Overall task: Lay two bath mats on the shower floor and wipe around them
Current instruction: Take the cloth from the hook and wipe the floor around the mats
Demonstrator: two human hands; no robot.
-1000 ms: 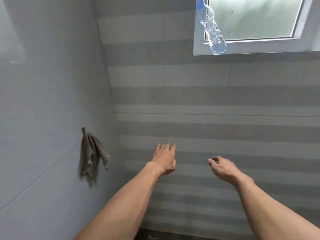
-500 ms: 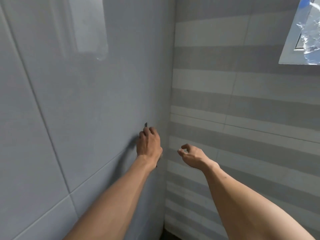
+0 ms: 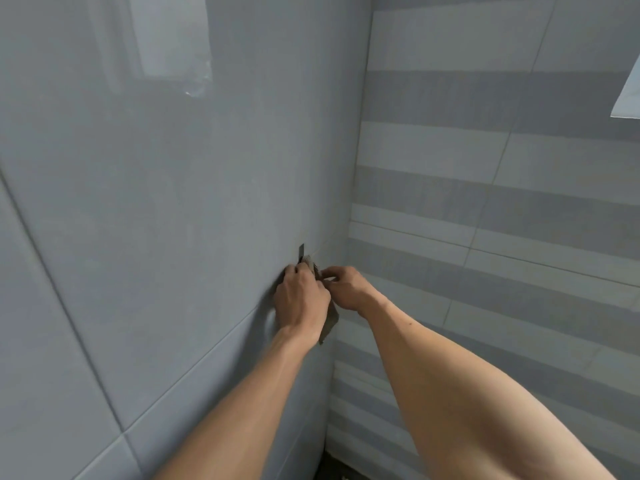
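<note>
Left hand (image 3: 300, 299) clamped on limp grey cloth (image 3: 329, 325) hung from dark wall hook (image 3: 301, 251); right hand (image 3: 346, 289) pinching its edge at 3 o'clock. Glossy grey tiles (image 3: 156, 220).

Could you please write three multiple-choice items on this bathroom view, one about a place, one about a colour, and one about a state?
1. Where is the cloth?
A. On the windowsill
B. At a hook on the plain left wall, near the corner
C. On the floor

2. What colours is the striped wall?
A. Light and darker grey
B. Red and white
C. Green and yellow

3. What are the hands doing?
A. Hanging at the person's sides
B. Only the right is raised
C. Both are at the cloth

Answers: 1 B, the cloth hangs just below the hook; 2 A, grey bands alternate; 3 C, the left hand and right hand meet on it.
</note>
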